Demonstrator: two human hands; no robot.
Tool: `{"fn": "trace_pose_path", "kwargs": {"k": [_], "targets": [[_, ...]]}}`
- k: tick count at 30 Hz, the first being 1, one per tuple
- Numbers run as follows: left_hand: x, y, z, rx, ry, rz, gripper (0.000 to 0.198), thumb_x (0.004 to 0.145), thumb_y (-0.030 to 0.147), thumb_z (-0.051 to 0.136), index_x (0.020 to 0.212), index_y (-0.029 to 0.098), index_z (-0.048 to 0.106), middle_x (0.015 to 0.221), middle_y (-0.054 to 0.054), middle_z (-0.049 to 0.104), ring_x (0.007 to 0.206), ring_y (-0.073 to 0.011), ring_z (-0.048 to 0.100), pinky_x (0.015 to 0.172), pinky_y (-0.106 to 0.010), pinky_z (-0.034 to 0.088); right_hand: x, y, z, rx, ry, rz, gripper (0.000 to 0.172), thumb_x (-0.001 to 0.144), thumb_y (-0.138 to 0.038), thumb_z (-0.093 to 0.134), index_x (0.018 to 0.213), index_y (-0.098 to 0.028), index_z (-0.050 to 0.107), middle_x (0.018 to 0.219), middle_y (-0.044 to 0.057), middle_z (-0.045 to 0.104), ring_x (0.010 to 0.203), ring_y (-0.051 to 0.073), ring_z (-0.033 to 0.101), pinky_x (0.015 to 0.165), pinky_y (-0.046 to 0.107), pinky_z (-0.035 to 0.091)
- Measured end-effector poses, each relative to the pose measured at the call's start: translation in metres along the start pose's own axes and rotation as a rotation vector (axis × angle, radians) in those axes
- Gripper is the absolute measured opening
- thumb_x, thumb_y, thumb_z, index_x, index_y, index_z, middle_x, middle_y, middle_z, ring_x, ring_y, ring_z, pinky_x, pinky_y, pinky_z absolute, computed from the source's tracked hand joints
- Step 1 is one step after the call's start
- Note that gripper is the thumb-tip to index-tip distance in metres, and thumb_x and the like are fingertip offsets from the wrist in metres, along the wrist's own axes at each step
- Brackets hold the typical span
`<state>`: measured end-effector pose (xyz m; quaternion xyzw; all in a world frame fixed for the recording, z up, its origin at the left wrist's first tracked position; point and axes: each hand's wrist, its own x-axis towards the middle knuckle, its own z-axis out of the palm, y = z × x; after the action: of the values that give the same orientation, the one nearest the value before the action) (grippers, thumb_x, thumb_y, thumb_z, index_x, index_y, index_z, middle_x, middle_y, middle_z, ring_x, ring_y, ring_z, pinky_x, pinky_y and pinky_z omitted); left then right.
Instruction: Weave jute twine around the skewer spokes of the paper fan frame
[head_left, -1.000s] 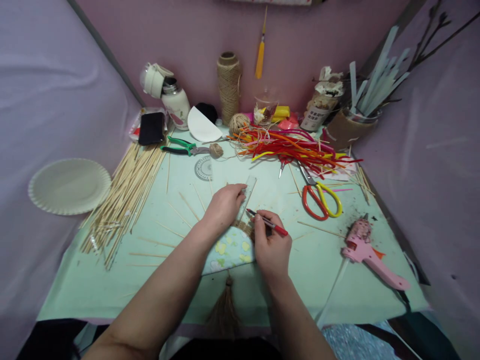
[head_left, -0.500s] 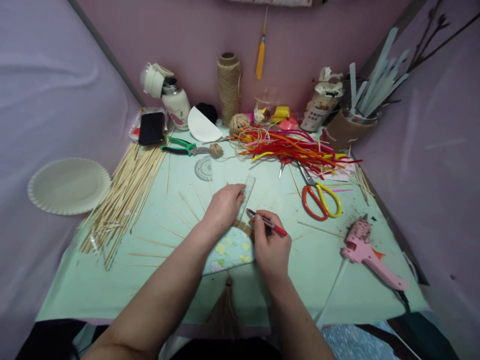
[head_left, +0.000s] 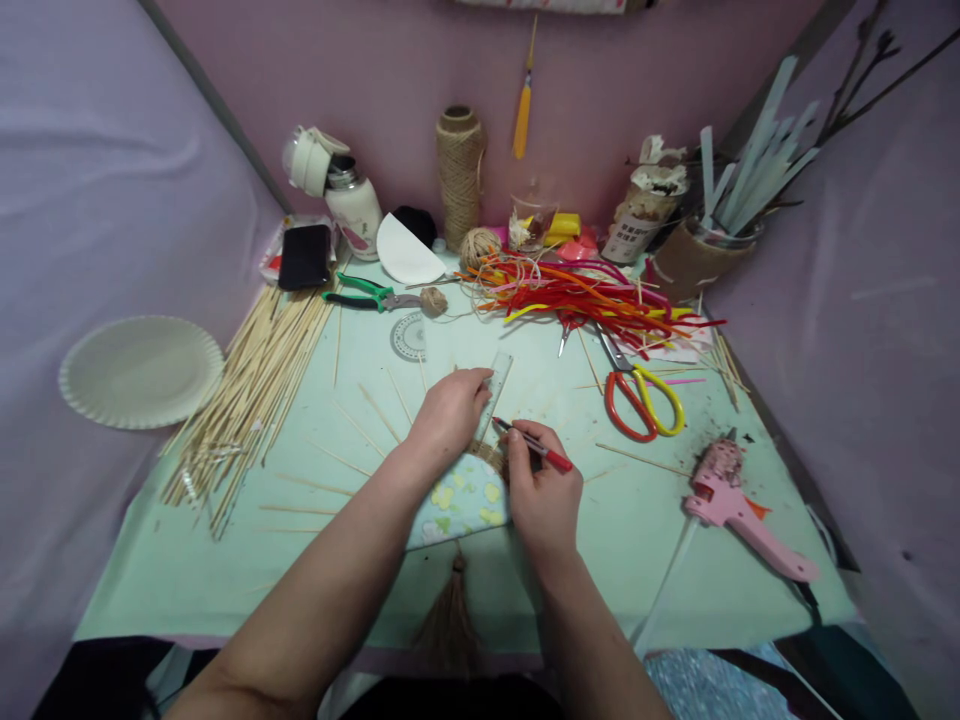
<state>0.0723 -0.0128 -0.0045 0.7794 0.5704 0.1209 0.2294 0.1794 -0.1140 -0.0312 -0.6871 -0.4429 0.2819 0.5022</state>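
My left hand (head_left: 450, 408) grips a clear ruler (head_left: 498, 380) by its left edge, fingers bent over it. A red-and-dark pen (head_left: 541, 450) sits in a pinch of my right hand (head_left: 546, 485), its tip beside the ruler's right edge. Beneath both hands lies a half-round piece of floral fabric (head_left: 466, 495) with a woven brown band (head_left: 489, 455) along its curved edge. Thin sticks (head_left: 358, 436) fan outward from it, partly covered by my left forearm. A brown tassel (head_left: 453, 610) hangs from its straight edge toward me.
Long sticks (head_left: 255, 390) are heaped at left near a paper plate (head_left: 142, 372). Pliers (head_left: 375, 294), a protractor (head_left: 409, 337) and red strands (head_left: 570, 295) lie farther back. Scissors (head_left: 630, 400) and a pink glue gun (head_left: 739, 510) rest on the right.
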Motion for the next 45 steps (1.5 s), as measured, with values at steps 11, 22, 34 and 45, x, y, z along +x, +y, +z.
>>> {"fn": "trace_pose_path", "kwargs": {"k": [11, 22, 34, 45], "targets": [[0.001, 0.0, -0.001, 0.001, -0.009, -0.004, 0.035, 0.09, 0.015, 0.054, 0.123, 0.015, 0.065, 0.113, -0.01, 0.072, 0.109, -0.0231, 0.065, 0.098, -0.034, 0.047, -0.001, 0.0, 0.0, 0.002, 0.014, 0.015, 0.024, 0.092, -0.037, 0.052, 0.094, -0.018, 0.067, 0.082, 0.006, 0.073, 0.077, 0.02, 0.069, 0.07, 0.031, 0.052], [0.0, 0.001, -0.001, 0.002, -0.014, -0.009, 0.036, 0.091, 0.016, 0.055, 0.125, 0.013, 0.065, 0.115, -0.011, 0.072, 0.111, -0.024, 0.064, 0.099, -0.033, 0.046, -0.001, 0.002, 0.0, 0.013, 0.006, 0.016, 0.024, 0.092, -0.038, 0.053, 0.094, -0.018, 0.067, 0.083, 0.006, 0.073, 0.076, 0.02, 0.069, 0.07, 0.031, 0.052], [-0.001, 0.003, -0.009, -0.026, 0.074, 0.001, 0.034, 0.091, 0.016, 0.055, 0.122, 0.014, 0.066, 0.109, -0.009, 0.074, 0.103, -0.0217, 0.067, 0.094, -0.032, 0.049, -0.005, 0.001, -0.002, 0.083, 0.102, -0.005, 0.023, 0.091, -0.036, 0.056, 0.096, -0.016, 0.066, 0.08, 0.006, 0.072, 0.068, 0.017, 0.067, 0.061, 0.027, 0.052], [-0.002, 0.028, -0.015, 0.035, 0.014, 0.12, 0.035, 0.09, 0.016, 0.055, 0.123, 0.016, 0.066, 0.112, -0.008, 0.074, 0.108, -0.0229, 0.066, 0.096, -0.034, 0.049, -0.024, 0.004, -0.023, 0.093, 0.174, -0.085, 0.016, 0.09, -0.03, 0.057, 0.097, -0.018, 0.066, 0.081, 0.004, 0.072, 0.073, 0.016, 0.069, 0.066, 0.027, 0.054]]}}
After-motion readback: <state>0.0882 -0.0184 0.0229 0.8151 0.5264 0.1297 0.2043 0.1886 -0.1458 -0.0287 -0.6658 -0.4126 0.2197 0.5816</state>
